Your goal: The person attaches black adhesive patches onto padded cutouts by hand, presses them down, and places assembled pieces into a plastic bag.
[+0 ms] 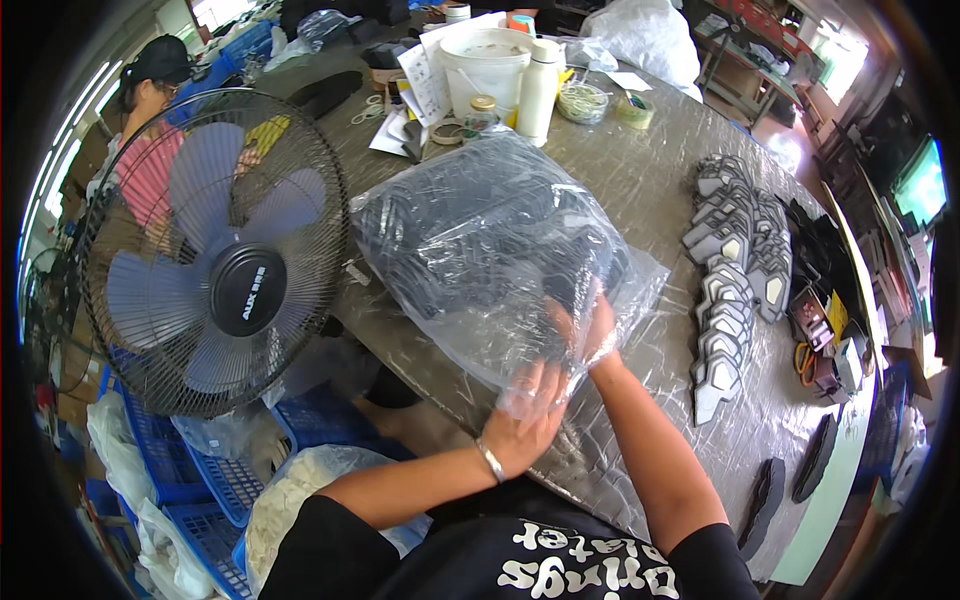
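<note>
A large clear plastic bag (pixel 480 190) filled with dark, flat-looking pieces lies on the table in front of me. Its loose end points toward my body. My left hand (pixel 525 420), a silver bangle at its wrist, grips the slack plastic at the near edge, with the film over its fingertips. Just beyond it, my right hand (pixel 590 330) is bent around the bag's near right end. Film and glare partly cover its fingers, and I cannot tell whether they are inside the bag or outside. What the dark pieces are is unclear through the creased film.
A large fan (pixel 215 250) stands at the left, with a person in pink (pixel 150 170) behind it. Blue crates (pixel 225 480) sit below. Stacked grey-and-white shaped pieces (pixel 725 310) lie on the right. A white bucket (pixel 487 75) and bottle (pixel 537 95) stand behind the bag.
</note>
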Demonstrator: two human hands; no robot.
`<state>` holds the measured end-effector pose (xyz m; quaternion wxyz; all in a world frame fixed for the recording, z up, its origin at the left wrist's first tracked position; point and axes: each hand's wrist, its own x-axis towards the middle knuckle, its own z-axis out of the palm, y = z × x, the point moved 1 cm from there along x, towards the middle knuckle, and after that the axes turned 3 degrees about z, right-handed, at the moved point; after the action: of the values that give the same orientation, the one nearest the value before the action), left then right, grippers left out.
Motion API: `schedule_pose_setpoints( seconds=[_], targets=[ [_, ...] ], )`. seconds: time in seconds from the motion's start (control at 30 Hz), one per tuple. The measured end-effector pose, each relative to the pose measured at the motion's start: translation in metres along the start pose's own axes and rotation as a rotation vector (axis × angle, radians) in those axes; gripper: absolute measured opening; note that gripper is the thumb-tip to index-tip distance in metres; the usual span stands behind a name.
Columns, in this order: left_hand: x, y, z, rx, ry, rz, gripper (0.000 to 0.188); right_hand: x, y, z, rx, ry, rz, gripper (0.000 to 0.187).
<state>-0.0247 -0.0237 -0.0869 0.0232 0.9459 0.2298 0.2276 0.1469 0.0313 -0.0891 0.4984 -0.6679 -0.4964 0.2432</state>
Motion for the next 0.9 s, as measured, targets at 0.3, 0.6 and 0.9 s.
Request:
schedule_pose_setpoints(
  seconds=[0.3, 0.6, 0.9],
  targets=[
    [0.02, -0.02, 0.042, -0.344, -0.048, -0.166, 0.015, 0.0, 0.005, -0.006, -0.142, 0.099, 0.006, 0.054],
    [0.017, 0.007, 0.038, -0.193, -0.268, -0.025, 0.019, 0.013, 0.039, -0.017, -0.625, 0.231, -0.216, 0.065],
    [0.007, 0.015, 0.05, -0.251, -0.369, -0.102, 0.021, 0.024, 0.068, 0.015, -0.372, 0.497, -0.178, 0.073]
  ],
)
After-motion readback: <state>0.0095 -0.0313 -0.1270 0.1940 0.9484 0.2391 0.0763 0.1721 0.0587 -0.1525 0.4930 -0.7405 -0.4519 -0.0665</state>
